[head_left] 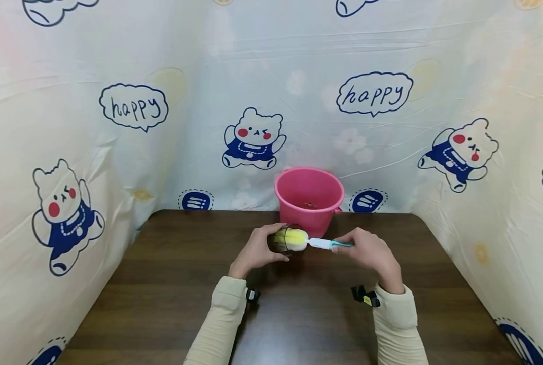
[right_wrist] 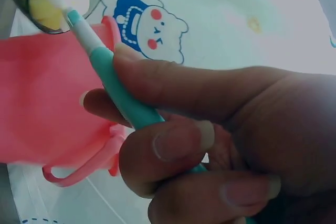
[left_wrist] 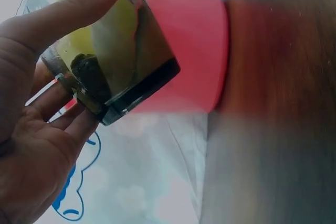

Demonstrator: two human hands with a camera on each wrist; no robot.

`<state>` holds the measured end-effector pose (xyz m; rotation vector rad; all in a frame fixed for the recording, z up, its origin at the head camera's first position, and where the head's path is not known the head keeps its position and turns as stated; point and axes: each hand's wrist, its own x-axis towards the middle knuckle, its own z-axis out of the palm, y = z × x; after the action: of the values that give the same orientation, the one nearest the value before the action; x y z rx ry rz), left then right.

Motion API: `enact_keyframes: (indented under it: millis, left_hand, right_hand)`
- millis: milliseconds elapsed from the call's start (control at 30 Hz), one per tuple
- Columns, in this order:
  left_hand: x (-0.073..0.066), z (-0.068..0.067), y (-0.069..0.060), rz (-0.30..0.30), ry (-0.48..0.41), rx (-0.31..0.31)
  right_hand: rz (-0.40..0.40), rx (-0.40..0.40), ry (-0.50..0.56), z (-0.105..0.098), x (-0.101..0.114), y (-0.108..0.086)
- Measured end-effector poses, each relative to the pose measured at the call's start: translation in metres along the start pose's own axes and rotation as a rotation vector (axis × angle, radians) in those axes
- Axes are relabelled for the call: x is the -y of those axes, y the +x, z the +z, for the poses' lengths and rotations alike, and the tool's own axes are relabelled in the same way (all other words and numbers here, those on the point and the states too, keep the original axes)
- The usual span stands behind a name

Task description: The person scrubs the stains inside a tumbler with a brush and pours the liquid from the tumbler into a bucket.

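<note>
Holding the tinted glass point(left_wrist: 142, 72) sideways in our left grip point(head_left: 258, 248), we pinched the teal-handled brush point(head_left: 320, 244) in our right grip point(head_left: 369, 249), its yellow head point(head_left: 297, 239) partly inside the glass, above the table point(head_left: 171, 284) near the pink bucket point(head_left: 316, 220).

- Bucket point(head_left: 305, 224): plain pink inside and out; its carrying handle point(right_wrist: 86, 163) matching pink.
- Glass point(head_left: 278, 243), in front of the bucket: transparent, smoky grey-brown tint, darkest at the base.
- Brush point(head_left: 319, 244), in front of the bucket: head yellow and white, stem white with a teal band — grip teal.
- Table point(head_left: 171, 304), beneath the bucket: dark brown wood grain.
- Cloth point(head_left: 308, 137), behind the bucket: pale bluish white, creamier at both sides — printed with navy-outlined bears, red cheeks, blue clothing, navy "happy" bubbles, faint flowers, yellow-orange fruit slices, blue badges with white strokes and dashed borders.
- Sleeves point(head_left: 221, 319), nearer than the bucket: plain cream.
- Wrist devices point(head_left: 367, 297), nearer than the bucket: black, the right one yellow-marked.
</note>
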<state>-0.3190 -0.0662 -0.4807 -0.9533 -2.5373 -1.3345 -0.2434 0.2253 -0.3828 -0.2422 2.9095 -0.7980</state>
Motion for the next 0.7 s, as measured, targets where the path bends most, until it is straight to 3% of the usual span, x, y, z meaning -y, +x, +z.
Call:
enact_keyframes:
  millis: [200,467,700]
  left_hand:
    - [0.0010,0.0000,-0.0033,0.007,0.005,0.012]
    - [-0.0018,0.0018,-0.0010,0.010,-0.002,0.011]
    - [-0.0002,0.0017,-0.0013,0.015,0.006,0.041]
  right_hand:
    - [-0.028,0.054,-0.004,-0.0001,0.0077,-0.0051]
    - [-0.011,0.010,0.019,-0.0030,0.0013,-0.0057]
    - [-0.024,0.069,0.015,-0.0033,0.0062,-0.0055]
